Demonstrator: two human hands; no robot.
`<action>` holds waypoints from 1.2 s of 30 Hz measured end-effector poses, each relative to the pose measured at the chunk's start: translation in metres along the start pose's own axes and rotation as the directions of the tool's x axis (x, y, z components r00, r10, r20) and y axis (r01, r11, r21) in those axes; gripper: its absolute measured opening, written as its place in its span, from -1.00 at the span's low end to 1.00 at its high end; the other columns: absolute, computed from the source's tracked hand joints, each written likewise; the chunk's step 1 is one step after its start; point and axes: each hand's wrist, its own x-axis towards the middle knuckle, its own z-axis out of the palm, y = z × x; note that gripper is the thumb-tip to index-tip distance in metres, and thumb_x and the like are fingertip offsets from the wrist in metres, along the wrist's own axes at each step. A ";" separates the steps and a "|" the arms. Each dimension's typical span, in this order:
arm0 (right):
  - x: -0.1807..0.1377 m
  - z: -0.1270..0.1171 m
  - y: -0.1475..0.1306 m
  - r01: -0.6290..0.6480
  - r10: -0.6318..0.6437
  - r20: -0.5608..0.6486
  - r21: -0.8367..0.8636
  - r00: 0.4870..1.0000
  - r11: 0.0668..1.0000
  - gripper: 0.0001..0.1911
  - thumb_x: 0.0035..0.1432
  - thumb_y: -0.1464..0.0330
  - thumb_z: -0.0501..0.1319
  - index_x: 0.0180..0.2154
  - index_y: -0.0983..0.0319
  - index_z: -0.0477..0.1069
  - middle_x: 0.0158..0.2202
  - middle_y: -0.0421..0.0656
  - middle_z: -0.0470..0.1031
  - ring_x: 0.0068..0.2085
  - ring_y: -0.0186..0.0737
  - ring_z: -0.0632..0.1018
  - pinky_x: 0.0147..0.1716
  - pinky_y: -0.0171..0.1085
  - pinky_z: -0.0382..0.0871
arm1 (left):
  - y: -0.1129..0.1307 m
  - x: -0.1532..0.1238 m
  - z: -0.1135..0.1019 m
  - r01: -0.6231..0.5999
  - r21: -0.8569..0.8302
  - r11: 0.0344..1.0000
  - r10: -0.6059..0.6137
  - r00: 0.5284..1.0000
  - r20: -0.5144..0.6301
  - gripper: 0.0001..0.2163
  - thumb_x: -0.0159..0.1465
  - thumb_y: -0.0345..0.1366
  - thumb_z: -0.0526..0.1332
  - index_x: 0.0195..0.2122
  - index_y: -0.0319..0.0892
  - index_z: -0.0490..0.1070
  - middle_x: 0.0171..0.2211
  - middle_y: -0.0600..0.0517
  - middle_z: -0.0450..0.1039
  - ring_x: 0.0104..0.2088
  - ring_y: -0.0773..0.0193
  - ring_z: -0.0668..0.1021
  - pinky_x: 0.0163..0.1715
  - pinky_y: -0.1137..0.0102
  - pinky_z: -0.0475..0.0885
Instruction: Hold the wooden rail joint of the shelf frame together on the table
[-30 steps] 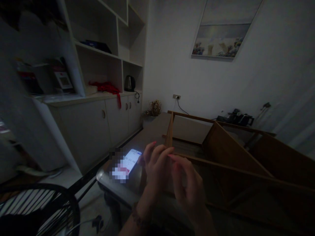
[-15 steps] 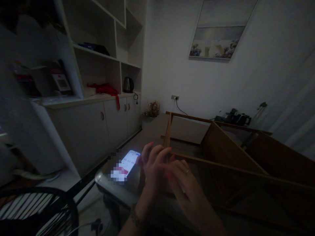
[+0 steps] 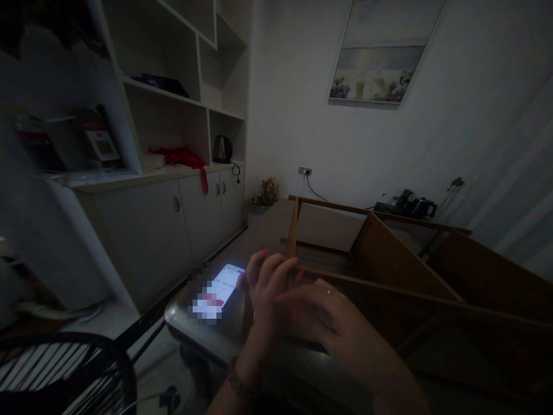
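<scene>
My left hand is raised in front of me with its fingers spread, wrist wearing a bracelet. My right hand, with a ring on one finger, lies across it from the right, fingers touching the left palm. Neither hand holds anything. Just left of the left hand a lit phone lies face up on a low grey table. Behind the hands a brown wooden furniture frame lies on its side, its near corner close to my left fingertips.
The room is dim. White cabinets with open shelves line the left wall, bearing a kettle and red cloth. A black fan guard is at the lower left. A picture hangs on the far wall above dark equipment.
My right hand has turned over and slid left across my left hand, its back now facing up. The view has drifted slightly; the phone and frame stay put.
</scene>
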 end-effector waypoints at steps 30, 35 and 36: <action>0.026 0.010 -0.004 0.460 -0.549 -0.031 -0.505 0.836 0.730 -0.77 0.44 0.34 0.07 -0.26 0.25 0.44 -0.29 -0.12 0.54 -0.25 -0.23 0.57 -0.23 -0.26 0.50 | -0.005 -0.003 0.000 -0.024 0.028 0.999 0.024 1.000 0.020 -0.80 0.43 -0.24 0.10 -0.10 -0.01 0.52 -0.19 0.02 0.51 0.07 0.11 0.39 0.10 0.20 0.25; 0.024 0.020 0.000 0.456 -0.643 -0.207 -0.550 0.737 0.700 -0.76 0.40 0.45 0.02 0.01 0.25 0.38 -0.31 -0.13 0.56 -0.29 -0.23 0.60 -0.26 -0.26 0.53 | 0.001 -0.001 -0.003 0.011 0.004 1.000 -0.011 0.999 0.030 -0.81 0.40 -0.26 0.13 -0.08 -0.02 0.52 -0.18 0.02 0.51 0.06 0.12 0.39 0.08 0.22 0.24; 0.024 0.022 0.000 0.450 -0.642 -0.237 -0.541 0.729 0.711 -0.71 0.39 0.47 0.01 0.07 0.25 0.34 -0.29 -0.12 0.57 -0.28 -0.22 0.60 -0.22 -0.25 0.54 | 0.001 0.000 -0.004 0.005 0.001 1.000 -0.005 1.000 0.031 -0.81 0.40 -0.26 0.13 -0.07 -0.02 0.52 -0.18 0.02 0.51 0.07 0.12 0.39 0.09 0.22 0.23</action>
